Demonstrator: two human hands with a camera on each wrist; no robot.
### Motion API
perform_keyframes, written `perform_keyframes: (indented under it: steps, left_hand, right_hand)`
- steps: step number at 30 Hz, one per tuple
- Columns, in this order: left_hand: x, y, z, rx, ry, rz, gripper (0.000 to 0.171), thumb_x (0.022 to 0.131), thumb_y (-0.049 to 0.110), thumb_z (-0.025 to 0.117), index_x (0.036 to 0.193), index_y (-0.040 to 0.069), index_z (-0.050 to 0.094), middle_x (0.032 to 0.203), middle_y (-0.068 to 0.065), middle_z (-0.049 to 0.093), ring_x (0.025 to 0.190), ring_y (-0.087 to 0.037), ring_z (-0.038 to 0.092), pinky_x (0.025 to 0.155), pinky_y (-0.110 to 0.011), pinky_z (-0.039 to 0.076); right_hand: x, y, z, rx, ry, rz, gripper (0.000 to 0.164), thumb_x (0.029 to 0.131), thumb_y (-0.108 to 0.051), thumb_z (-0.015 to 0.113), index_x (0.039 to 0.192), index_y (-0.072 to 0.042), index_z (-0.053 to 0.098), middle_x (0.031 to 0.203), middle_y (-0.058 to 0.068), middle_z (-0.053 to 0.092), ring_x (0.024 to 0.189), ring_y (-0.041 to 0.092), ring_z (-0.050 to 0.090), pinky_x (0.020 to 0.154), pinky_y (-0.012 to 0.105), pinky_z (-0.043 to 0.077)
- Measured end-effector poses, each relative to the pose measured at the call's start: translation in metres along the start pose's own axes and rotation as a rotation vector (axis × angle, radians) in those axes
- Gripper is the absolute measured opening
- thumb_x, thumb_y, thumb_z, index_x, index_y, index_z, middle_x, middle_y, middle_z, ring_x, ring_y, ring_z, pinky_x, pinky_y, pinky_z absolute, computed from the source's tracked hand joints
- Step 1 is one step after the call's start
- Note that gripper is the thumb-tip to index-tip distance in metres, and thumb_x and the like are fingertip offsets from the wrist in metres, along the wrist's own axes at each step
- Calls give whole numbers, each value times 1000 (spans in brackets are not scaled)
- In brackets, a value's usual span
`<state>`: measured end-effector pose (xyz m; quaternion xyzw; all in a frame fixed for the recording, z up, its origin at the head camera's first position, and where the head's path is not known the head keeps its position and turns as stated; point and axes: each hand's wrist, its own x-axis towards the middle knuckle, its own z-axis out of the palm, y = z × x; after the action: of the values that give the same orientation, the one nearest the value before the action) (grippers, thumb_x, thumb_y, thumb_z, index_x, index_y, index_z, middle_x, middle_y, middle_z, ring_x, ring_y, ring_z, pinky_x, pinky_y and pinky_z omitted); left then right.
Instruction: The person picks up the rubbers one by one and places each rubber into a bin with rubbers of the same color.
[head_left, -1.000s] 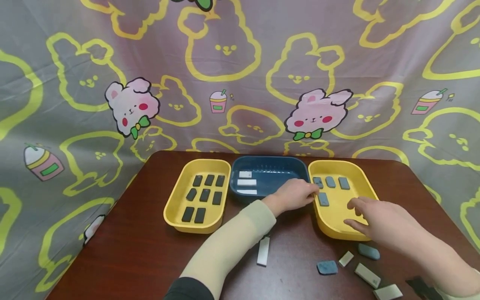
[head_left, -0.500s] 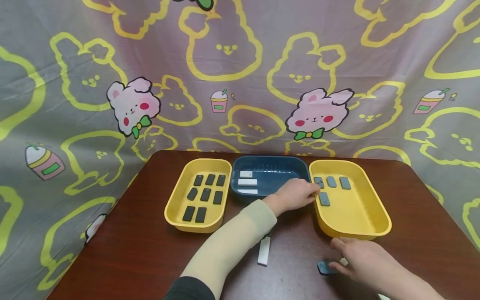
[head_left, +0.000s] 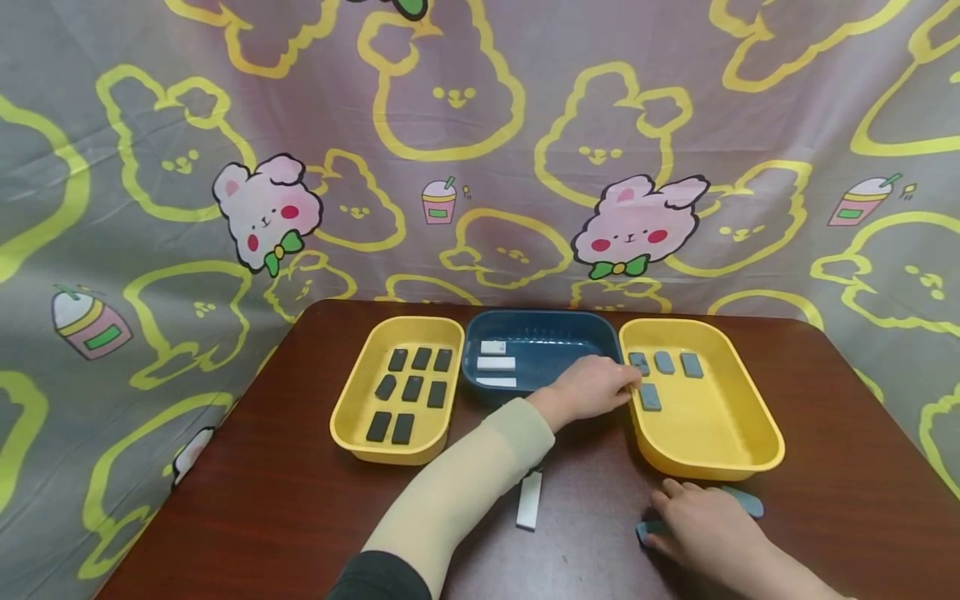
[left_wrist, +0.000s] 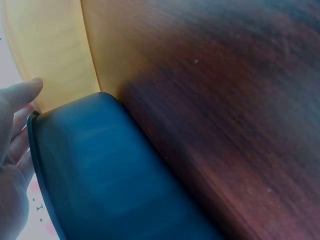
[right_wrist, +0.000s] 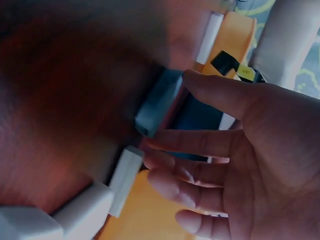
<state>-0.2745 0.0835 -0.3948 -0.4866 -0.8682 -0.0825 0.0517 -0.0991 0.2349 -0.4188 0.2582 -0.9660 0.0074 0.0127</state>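
Note:
My left hand point(head_left: 597, 388) reaches across the blue tray point(head_left: 577, 321) and grips the near left rim of the right yellow tray point(head_left: 761, 429). In the left wrist view its thumb point(left_wrist: 30, 90) lies over the outside of the yellow wall. In front of that tray, my right hand point(head_left: 708, 529) is low over the table. Thumb and index finger pinch a blue-grey eraser-like block point(right_wrist: 159, 102) at its two ends, as the right wrist view shows. Another blue-grey block point(head_left: 746, 502) peeks out beyond the knuckles. Pale blocks point(right_wrist: 125, 177) lie beside the fingers.
The left yellow tray point(head_left: 341, 425) has several black blocks point(head_left: 412, 388) in rows. Three white blocks point(head_left: 497, 363) lie in the blue tray, and several blue-grey blocks point(head_left: 664, 362) in the right one. A long white block point(head_left: 528, 500) lies on the table point(head_left: 247, 500).
My right hand has come from over the right yellow tray, down and toward me, to the blue-grey block on the table. The left hand has stayed at the rim.

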Motion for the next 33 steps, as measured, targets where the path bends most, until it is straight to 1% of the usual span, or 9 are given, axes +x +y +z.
perform_keyframes:
  steps: [4,6,8,11,15,19,22,28,33]
  left_hand:
    - [0,0,1,-4,3,-2,9,95,23,64,103,20,67,87,11,62,71,-4,51,69,-14,42]
    - [0,0,1,-3,5,0,10,95,23,64,104,20,67,87,11,62,71,-4,51,69,-14,42]
    - [1,0,1,1,5,2,11,95,23,64,104,20,68,88,11,63,72,-4,51,69,-14,43]
    - [1,0,1,1,2,1,11,95,23,64,105,20,67,89,11,63,72,-4,52,70,-14,43]
    - [0,0,1,-4,2,-1,12,95,23,64,106,20,67,89,11,64,73,-4,52,70,-13,42]
    - [0,0,1,-3,7,6,12,95,23,64,106,20,67,90,11,64,72,-4,52,71,-13,43]
    - [0,0,1,-3,7,6,12,95,23,63,106,20,67,90,11,64,73,-3,52,71,-13,43]
    - [1,-1,2,-1,13,7,11,95,23,63,105,20,67,90,11,64,72,-3,52,71,-13,43]
    - [1,-2,3,1,19,16,11,95,23,63,105,20,67,89,11,64,72,-3,52,71,-13,43]
  right_hand:
    - [1,-3,1,-65,11,5,38,76,-51,75,73,-18,58,68,-7,41,59,14,47,49,30,40]
    - [1,-4,2,-74,2,11,40,76,-54,73,73,-18,58,68,-8,41,60,14,48,50,30,41]
    - [2,-5,2,-67,-23,18,42,76,-57,72,74,-17,58,68,-7,43,61,15,49,51,32,43]
    - [4,-7,2,-29,-86,31,43,75,-58,73,77,-17,58,68,-8,47,61,15,51,54,34,45]
    - [9,-9,2,25,-137,43,37,75,-50,77,80,-18,58,71,-8,52,61,13,51,56,34,46]
    - [10,-11,2,63,-145,21,31,75,-37,81,80,-17,58,71,-8,50,59,11,49,53,33,44]
    - [10,-10,2,68,-144,-10,29,74,-31,82,80,-15,59,71,-7,47,57,11,47,51,32,42]
    - [9,-9,3,68,-119,-46,27,74,-28,82,80,-15,58,70,-7,46,55,9,45,49,31,41]
    - [10,-11,6,108,-117,-5,28,76,-26,81,80,-15,56,68,-8,46,54,8,43,48,31,40]
